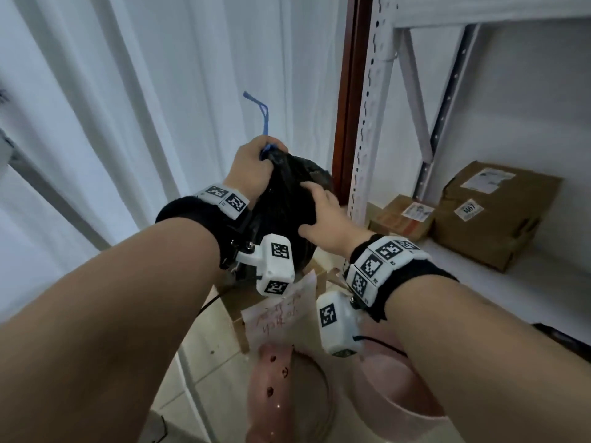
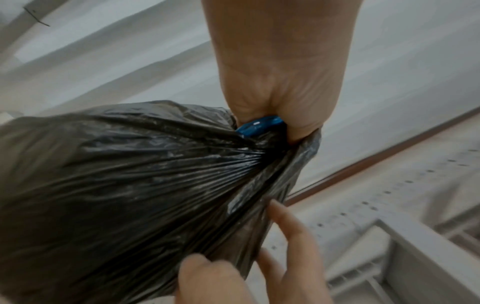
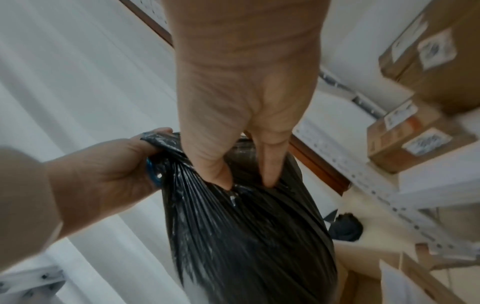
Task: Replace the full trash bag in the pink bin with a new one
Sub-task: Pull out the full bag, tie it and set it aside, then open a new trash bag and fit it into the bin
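A full black trash bag hangs in the air above a cardboard box. My left hand grips its gathered neck in a fist, and the blue drawstring sticks up out of that fist. In the left wrist view the left hand clamps the drawstring against the bag. My right hand holds the bag's upper side. Its fingertips dig into the pleats of the bag. The pink bin stands on the floor under my right forearm, partly hidden.
A cardboard box with a handwritten paper note sits under the bag. A white metal shelf upright stands to the right, with brown parcels on the shelf. White curtains hang at the left. A pink part with dark dots lies beside the bin.
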The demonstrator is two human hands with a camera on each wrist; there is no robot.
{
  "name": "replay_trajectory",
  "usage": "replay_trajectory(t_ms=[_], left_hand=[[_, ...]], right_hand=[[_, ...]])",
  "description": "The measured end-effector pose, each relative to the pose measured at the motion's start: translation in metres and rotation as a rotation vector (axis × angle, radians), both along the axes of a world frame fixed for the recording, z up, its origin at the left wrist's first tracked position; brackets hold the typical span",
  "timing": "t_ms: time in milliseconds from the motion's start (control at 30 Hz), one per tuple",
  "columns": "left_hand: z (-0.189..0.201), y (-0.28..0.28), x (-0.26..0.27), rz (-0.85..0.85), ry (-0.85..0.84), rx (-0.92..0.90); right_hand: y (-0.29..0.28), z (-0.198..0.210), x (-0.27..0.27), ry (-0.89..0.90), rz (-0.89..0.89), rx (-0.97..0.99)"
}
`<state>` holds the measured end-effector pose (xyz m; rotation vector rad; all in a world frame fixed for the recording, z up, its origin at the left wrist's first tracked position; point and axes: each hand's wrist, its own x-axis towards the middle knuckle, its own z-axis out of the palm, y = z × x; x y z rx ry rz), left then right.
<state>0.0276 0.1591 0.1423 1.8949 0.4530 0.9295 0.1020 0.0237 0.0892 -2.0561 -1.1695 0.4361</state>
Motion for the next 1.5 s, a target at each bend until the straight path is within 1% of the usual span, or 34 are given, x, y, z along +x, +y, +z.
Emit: replay_trajectory(t_ms=[100,200,300,367,400,467,533,567,600,633,700,767,800,833,900,933,1000,1100,1233,1333,1400,1500], left_hand=[[-0.027,0.033,0.015,0.018,-0.018,0.018],[-0.050,0.063,0.026,0.042,0.021,0.042],[-0.088,0.087,0.036,0.062,0.079,-0.013],[-0.120,0.095,0.040,0.085,0.187,-0.043],[-0.137,0.100,0.042,0.096,0.281,-0.059],[-0.174,0.108,0.043,0.137,0.527,-0.058],[-0.200,0.110,0.037,0.187,0.753,0.001],[-0.211,0.112,0.034,0.214,0.815,0.029],[-0.222,0.113,0.032,0.235,0.836,0.028],[-0.227,0.115,0.032,0.242,0.819,0.023],[-0.233,0.118,0.033,0.263,0.707,0.000],[-0.235,0.121,0.037,0.299,0.623,0.026],[-0.238,0.123,0.039,0.284,0.633,0.037],[-0.242,0.122,0.040,0.254,0.683,0.052],[-0.251,0.116,0.042,0.163,0.875,0.092],[-0.254,0.113,0.041,0.120,0.937,0.108],[-0.253,0.106,0.038,0.076,0.964,0.139],[-0.234,0.092,0.031,0.120,0.927,0.149],[-0.192,0.052,0.017,0.147,0.876,0.129],[-0.162,0.013,0.003,0.138,0.821,0.130],[-0.151,-0.016,-0.008,0.112,0.784,0.129],[-0.149,-0.062,-0.022,0.053,0.757,0.127]], right_hand=[[0.040,-0.033,0.013,0.035,0.087,-0.014],[0.070,-0.059,0.027,0.070,0.176,-0.098],[0.087,-0.088,0.043,0.043,0.170,-0.168],[0.088,-0.112,0.051,0.024,0.148,-0.208],[0.088,-0.125,0.055,0.020,0.141,-0.237],[0.084,-0.150,0.060,0.018,0.136,-0.306],[0.080,-0.168,0.062,0.007,0.140,-0.352],[0.080,-0.176,0.063,0.003,0.139,-0.366],[0.081,-0.184,0.063,0.004,0.139,-0.379],[0.081,-0.188,0.063,0.003,0.139,-0.389],[0.084,-0.193,0.062,-0.006,0.141,-0.394],[0.089,-0.194,0.062,-0.035,0.128,-0.367],[0.092,-0.194,0.061,-0.049,0.124,-0.354],[0.094,-0.194,0.059,-0.059,0.127,-0.351],[0.098,-0.194,0.055,-0.074,0.141,-0.368],[0.099,-0.194,0.052,-0.084,0.147,-0.376],[0.097,-0.190,0.048,-0.111,0.148,-0.381],[0.084,-0.176,0.041,-0.129,0.137,-0.386],[0.045,-0.142,0.027,-0.133,0.093,-0.353],[0.000,-0.109,0.012,-0.147,0.049,-0.317],[-0.036,-0.094,0.004,-0.148,0.006,-0.284],[-0.091,-0.086,-0.008,-0.130,-0.052,-0.289]])
